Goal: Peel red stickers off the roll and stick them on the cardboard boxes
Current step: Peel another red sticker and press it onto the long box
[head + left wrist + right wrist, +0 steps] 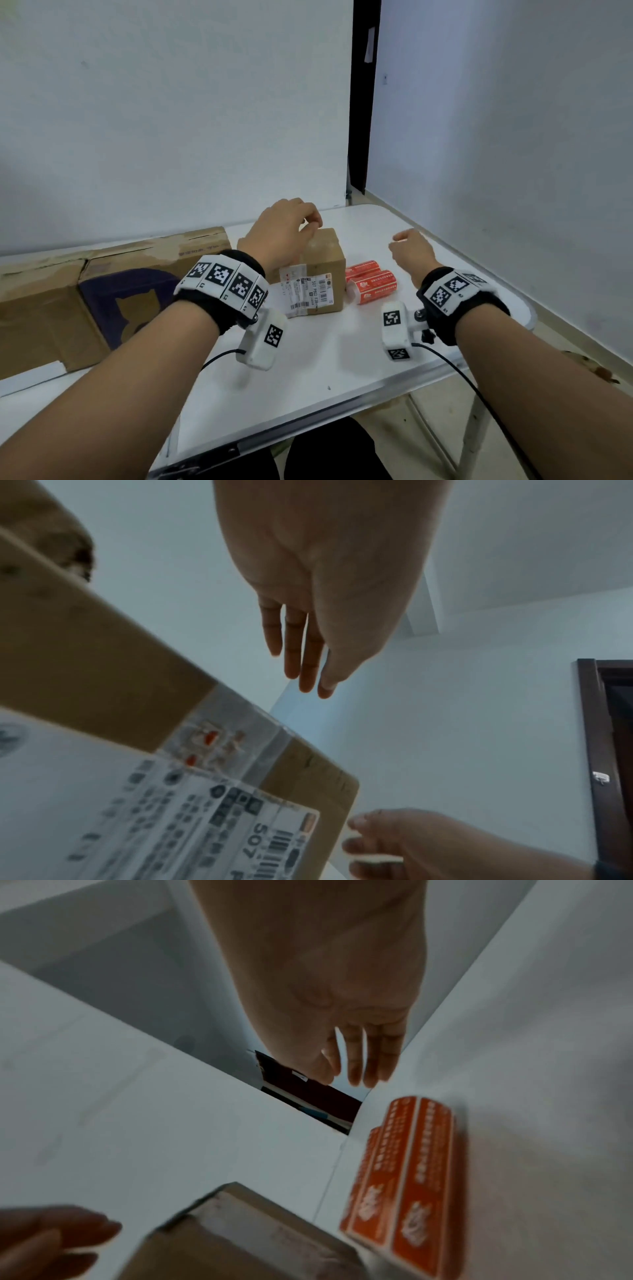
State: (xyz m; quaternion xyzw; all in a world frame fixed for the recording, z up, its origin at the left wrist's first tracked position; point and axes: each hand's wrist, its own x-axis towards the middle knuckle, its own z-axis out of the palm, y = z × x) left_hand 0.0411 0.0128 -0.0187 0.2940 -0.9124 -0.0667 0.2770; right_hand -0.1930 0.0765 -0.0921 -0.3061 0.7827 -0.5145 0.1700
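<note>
A small cardboard box [323,267] with a white shipping label [308,291] stands mid-table. My left hand [313,222] hovers over its top far edge with relaxed fingers [304,669], holding nothing and not touching the box [103,656]. Two red sticker rolls [371,282] lie side by side just right of the box. My right hand [399,240] floats above and behind the rolls [411,1177]; its fingers [356,1069] are loose and empty. No red sticker shows on the box faces I can see.
A large, worn cardboard box [102,291] with a dark printed panel lies along the left. The white folding table [342,359] ends close on the right and front. White walls stand behind, with a dark doorway [364,102].
</note>
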